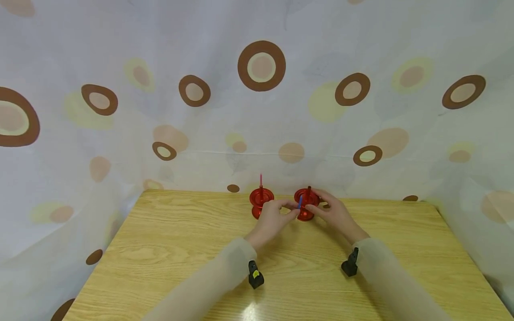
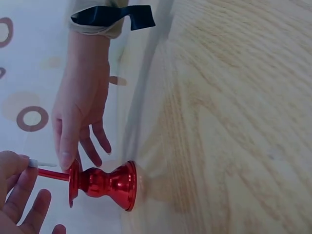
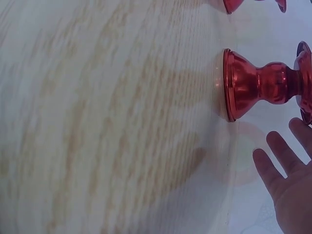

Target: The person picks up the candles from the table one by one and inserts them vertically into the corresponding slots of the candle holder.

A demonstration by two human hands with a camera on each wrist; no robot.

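Observation:
Two shiny red candle holders stand upright on the table. The left candle holder [image 1: 257, 211] has a thin pink candle [image 1: 261, 180] in its upright tube. My left hand [image 1: 274, 219] pinches a small blue candle [image 1: 300, 202] between thumb and fingertips, beside the right candle holder [image 2: 105, 183]. In the left wrist view, its white end [image 2: 33, 163] and thin tip lie close to that holder's tube [image 2: 53, 174]. My right hand [image 1: 336, 217] grips the right holder's dish [image 2: 73, 184] at the rim, with the other fingers loosely extended.
The wood-grain table [image 1: 180, 249] reaches back to a pale sheet [image 1: 213, 120] printed with circles, which also hangs at both sides. Each wrist carries a black camera mount [image 1: 255, 275]. The two holders stand close together near the table's back edge.

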